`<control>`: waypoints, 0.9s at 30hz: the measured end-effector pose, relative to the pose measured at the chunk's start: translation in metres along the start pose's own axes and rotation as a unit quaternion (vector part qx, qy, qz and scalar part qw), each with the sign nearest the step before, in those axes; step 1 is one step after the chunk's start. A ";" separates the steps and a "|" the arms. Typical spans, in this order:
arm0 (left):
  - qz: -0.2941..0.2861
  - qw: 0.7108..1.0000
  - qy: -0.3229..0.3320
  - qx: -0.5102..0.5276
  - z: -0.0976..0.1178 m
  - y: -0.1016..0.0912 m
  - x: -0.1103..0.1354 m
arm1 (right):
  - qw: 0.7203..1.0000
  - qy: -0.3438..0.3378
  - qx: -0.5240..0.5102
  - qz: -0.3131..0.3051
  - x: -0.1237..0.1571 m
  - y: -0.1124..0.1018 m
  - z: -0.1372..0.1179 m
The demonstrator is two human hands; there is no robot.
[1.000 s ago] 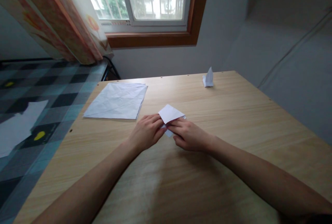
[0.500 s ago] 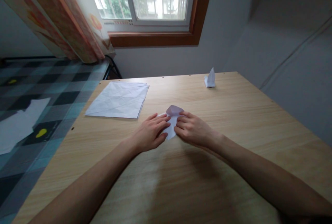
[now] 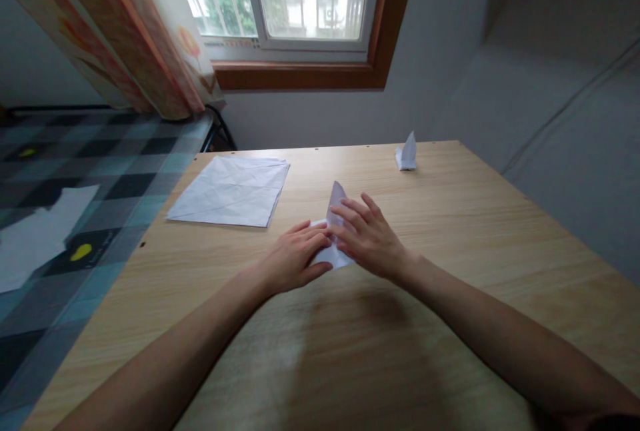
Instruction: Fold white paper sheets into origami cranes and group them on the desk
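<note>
One folded paper [image 3: 341,259] between left hand [image 3: 295,258], fingers laid flat on it, and right hand [image 3: 369,238], fingers spread at upright flap [image 3: 336,194]; pinch there unclear. Crisp crease likely wants left pressing base, right fingertips tracing fold.

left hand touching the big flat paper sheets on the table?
Apart. The head view shows bare tabletop between the left hand and the flat paper sheets.
</note>
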State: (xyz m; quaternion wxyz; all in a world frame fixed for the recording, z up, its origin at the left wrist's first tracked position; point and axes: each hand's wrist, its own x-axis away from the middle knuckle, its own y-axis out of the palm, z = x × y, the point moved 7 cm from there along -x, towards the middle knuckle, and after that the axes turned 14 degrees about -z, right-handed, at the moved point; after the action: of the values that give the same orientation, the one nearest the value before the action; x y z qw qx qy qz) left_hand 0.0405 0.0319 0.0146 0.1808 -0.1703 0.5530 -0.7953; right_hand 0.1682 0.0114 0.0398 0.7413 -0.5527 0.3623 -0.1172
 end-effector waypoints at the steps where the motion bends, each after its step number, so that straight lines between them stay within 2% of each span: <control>1: 0.001 1.000 0.003 -0.005 0.000 0.000 0.000 | 0.999 0.029 -0.026 0.005 0.002 0.001 0.006; 4: 0.001 0.999 0.010 -0.035 -0.001 0.004 0.001 | 0.986 0.089 -0.142 0.016 0.008 0.009 0.023; 6: 0.000 0.999 0.008 -0.051 -0.002 0.005 0.001 | 0.964 0.104 -0.244 0.023 0.011 0.019 0.032; 11: 0.001 0.999 0.004 -0.053 0.000 0.004 0.001 | 0.858 0.138 -0.495 0.017 0.014 0.044 0.048; 13: -0.002 0.999 0.004 -0.054 0.001 0.003 0.001 | 0.840 0.163 -0.518 0.004 0.013 0.047 0.051; 16: -0.008 0.998 0.006 -0.059 0.002 0.003 0.001 | 0.870 0.187 -0.456 -0.021 0.010 0.041 0.050; 19: -0.007 0.998 0.005 -0.057 0.002 0.003 0.001 | 0.916 0.175 -0.358 -0.036 0.005 0.031 0.044; 21: -0.007 0.998 0.002 -0.058 0.003 0.002 0.001 | 0.932 0.170 -0.317 -0.039 0.003 0.028 0.040; 24: -0.014 0.998 -0.010 -0.068 0.003 0.001 0.000 | 0.924 0.211 -0.316 -0.043 0.006 0.029 0.043; 27: -0.027 0.996 -0.029 -0.077 0.003 0.001 0.000 | 0.887 0.274 -0.370 -0.040 0.011 0.035 0.051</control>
State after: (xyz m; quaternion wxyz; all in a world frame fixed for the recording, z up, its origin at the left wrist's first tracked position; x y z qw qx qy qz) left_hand 0.0418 0.0290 0.0144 0.1613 -0.2217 0.6021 -0.7498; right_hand 0.2021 0.0554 0.0106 0.3492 -0.7470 0.5453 -0.1509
